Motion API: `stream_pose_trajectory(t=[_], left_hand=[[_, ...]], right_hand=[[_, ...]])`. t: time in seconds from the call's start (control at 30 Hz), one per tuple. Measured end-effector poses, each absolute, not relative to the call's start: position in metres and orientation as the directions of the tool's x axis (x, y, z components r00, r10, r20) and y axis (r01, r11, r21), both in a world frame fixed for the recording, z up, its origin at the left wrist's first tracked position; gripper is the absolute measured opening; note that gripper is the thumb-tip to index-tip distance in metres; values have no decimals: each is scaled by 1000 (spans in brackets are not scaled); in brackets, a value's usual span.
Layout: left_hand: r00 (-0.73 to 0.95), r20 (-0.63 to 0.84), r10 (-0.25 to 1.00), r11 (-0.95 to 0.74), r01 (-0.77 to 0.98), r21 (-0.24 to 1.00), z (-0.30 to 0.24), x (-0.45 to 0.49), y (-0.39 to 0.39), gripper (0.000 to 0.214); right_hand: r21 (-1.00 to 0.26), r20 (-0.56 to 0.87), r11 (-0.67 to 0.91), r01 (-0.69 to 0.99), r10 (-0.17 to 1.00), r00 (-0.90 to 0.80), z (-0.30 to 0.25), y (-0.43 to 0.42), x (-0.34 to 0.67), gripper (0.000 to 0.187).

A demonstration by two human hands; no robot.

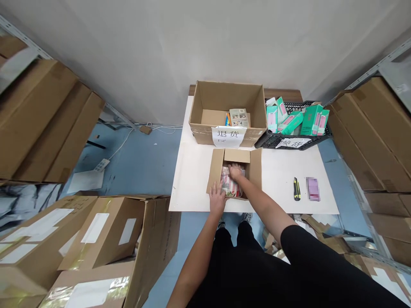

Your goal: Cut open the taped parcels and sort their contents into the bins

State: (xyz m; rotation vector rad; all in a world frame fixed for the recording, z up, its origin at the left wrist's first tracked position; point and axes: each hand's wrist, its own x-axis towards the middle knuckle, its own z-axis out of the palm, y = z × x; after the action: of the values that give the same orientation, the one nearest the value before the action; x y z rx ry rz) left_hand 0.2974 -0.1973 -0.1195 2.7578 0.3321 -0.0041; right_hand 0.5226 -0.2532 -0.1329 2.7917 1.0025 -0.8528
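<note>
A small open cardboard box [255, 171] stands near the table's front edge with its flaps folded outward. Inside lies a red-and-white striped package [230, 185], apparently in clear plastic wrap. My right hand [235, 171] reaches into the box and rests on the far end of this package, fingers extended and partly hidden. At the box's near left corner, my left hand [217, 199] lies with spread fingers over the edge.
Behind stands a larger cardboard box [195, 131] with a few small boxes inside. A black crate [272, 141] holds several green-and-pink boxes. On the white table [189, 179] lie a utility knife [296, 189] and a blurred purple item [313, 189]. Stacked cartons [109, 226] flank the left.
</note>
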Motion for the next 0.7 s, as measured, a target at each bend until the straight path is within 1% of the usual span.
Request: stream_pose_trajectory(t=[0.07,0.17,0.27,0.33,0.43,0.53,0.6,0.7], left_hand=[[971,-45,235,-913,236,332,-122,298,-197,11],[973,-44,227,-920,228,320,-122,299,-192,13],[976,-38,212,-927,214,309,-120,295,-183,15],[978,-41,203,-932,206,299,-117,291,-175,16],[976,-54,210,-935,217,280,-111,283,-156,16],[969,-69,239,-936,249,248,-105,273,-126,15],[965,-77,252,-941,263,213,-101,265,-101,12],[962,-72,263,-951,271,146,-95,250,-61,8]], right_hand=[[-162,-514,-743,649,625,587,-110,-259,524,49],[-195,-499,-677,710,692,522,-71,-272,527,37],[-221,-403,-602,767,773,491,-23,-288,537,30],[-238,-306,-588,773,801,515,14,-299,549,24],[-314,-171,-598,738,800,575,71,-323,575,16],[-435,-90,-588,682,781,617,117,-359,602,17],[-477,-85,-600,642,759,645,133,-386,617,19],[-446,-155,-650,615,733,663,126,-419,633,19]])
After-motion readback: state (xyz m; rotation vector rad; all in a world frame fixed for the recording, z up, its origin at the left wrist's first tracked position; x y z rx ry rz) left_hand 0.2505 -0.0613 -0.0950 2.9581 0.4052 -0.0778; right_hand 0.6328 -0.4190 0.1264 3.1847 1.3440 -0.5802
